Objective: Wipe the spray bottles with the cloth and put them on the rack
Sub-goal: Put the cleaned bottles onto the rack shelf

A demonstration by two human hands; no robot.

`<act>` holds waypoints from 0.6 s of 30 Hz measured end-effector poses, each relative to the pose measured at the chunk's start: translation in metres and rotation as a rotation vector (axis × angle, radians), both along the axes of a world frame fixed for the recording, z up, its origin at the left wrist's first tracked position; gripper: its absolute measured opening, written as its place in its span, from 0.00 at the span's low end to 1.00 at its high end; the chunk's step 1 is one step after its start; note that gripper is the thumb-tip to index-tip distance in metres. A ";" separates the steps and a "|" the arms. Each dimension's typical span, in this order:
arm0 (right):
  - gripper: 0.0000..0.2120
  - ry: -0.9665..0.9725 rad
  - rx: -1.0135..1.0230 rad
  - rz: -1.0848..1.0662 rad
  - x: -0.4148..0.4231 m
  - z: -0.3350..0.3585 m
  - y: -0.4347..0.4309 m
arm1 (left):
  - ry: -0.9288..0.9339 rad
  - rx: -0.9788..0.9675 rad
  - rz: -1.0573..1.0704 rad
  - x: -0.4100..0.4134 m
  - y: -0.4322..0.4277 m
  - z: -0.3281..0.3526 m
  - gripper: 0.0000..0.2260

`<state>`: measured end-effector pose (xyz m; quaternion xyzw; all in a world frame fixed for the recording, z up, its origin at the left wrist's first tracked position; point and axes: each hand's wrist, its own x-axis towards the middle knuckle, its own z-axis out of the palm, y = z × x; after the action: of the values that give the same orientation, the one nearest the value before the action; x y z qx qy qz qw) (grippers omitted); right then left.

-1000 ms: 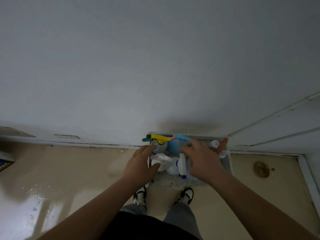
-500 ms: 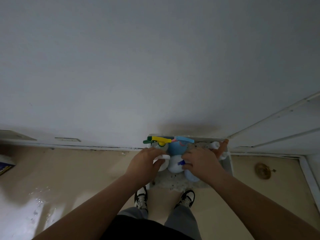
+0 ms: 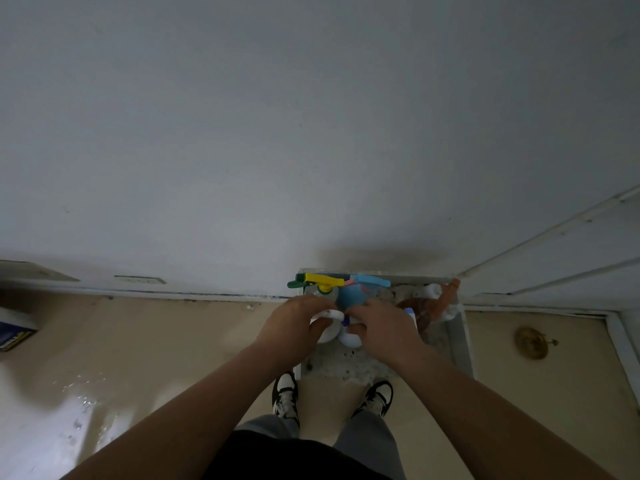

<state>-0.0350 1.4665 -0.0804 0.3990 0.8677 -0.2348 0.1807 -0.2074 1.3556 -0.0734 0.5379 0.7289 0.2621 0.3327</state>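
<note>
Head view shows both hands low over the rack (image 3: 459,337) at the wall. The left hand (image 3: 294,323) grips a white bottle (image 3: 329,332) and the right hand (image 3: 384,330) grips a second bottle (image 3: 351,339), probably to stand them side by side. A blue bottle (image 3: 353,294) and a yellow-trigger bottle (image 3: 323,280) crowd just behind, and a brown bottle (image 3: 433,306) stands to the right. I cannot see any cloth.

Finishes noted at the rack and surrounds

Wall (image 3: 311,133): smooth matt paint, faint scuffs. Floor (image 3: 156,341): smooth, glossy beige, with a wet-looking sheen at the left. Rack (image 3: 346,363): top surface speckled, rough and stone-like; the side rim is pale and smooth. White spray bottles (image 3: 329,336): smooth plastic, slightly shiny. Yellow trigger (image 3: 323,279) and blue trigger (image 3: 370,280): hard plastic, satin finish. Brown bottle (image 3: 440,303): smooth plastic. Drain cover (image 3: 531,342): dull brass-coloured metal. Trousers (image 3: 367,434): grey matt cloth.
</note>
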 end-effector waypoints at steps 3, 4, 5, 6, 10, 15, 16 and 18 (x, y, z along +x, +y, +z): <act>0.13 0.012 0.005 -0.039 0.001 0.001 -0.001 | -0.027 0.013 -0.045 0.001 0.003 0.003 0.10; 0.13 0.019 0.007 -0.050 0.001 0.002 -0.002 | -0.032 0.018 -0.048 0.002 0.003 0.004 0.10; 0.13 0.019 0.006 -0.058 0.001 0.003 -0.002 | -0.034 0.023 -0.044 0.002 0.003 0.003 0.09; 0.13 0.022 0.004 -0.062 0.001 0.003 -0.003 | -0.033 0.028 -0.039 0.003 0.003 0.002 0.09; 0.16 0.022 -0.019 -0.063 0.006 0.001 -0.003 | -0.004 0.020 -0.012 0.005 -0.001 0.000 0.09; 0.16 -0.006 0.010 -0.030 0.008 0.001 -0.005 | 0.039 0.024 0.015 0.007 -0.004 -0.001 0.10; 0.16 0.010 0.010 -0.049 0.008 0.003 -0.006 | 0.048 0.028 0.011 0.008 -0.004 0.000 0.11; 0.17 0.033 0.004 -0.097 0.010 0.006 -0.006 | 0.061 0.027 -0.001 0.010 -0.002 0.003 0.13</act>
<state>-0.0249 1.4606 -0.0748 0.4372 0.8507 -0.2479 0.1540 -0.1973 1.3535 -0.0708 0.5506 0.7347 0.2553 0.3030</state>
